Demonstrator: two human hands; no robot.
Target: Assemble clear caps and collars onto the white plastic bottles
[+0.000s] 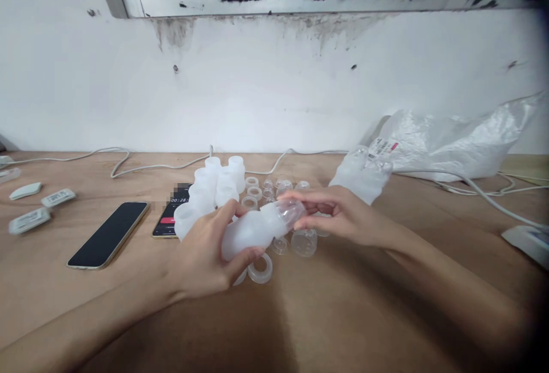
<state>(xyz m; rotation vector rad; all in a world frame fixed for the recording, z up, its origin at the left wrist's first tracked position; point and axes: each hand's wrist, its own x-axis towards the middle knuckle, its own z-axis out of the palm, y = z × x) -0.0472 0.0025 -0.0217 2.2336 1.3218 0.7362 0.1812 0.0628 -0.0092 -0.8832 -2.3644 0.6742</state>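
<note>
A translucent white baby bottle (249,233) lies tilted in my left hand (210,247), whose fingers and thumb wrap round its body. At its right end sits a clear dome cap (290,214), and my right hand (330,213) has its fingertips closed on that cap. Behind my left hand stand several open bottle bodies (217,181) in two rows. Collar rings (260,268) lie just below the held bottle and also beyond it. Several small clear nipples (269,190) and a clear cap (304,242) rest near my right fingers, partly hidden by them.
Two phones, one dark (108,234) and one with a lit timer screen (171,213), lie at the left. Small white tags (30,220) are farther left. Capped bottles (362,173) and a plastic bag (446,144) are at the back right. A white cable (278,161) runs along the wall.
</note>
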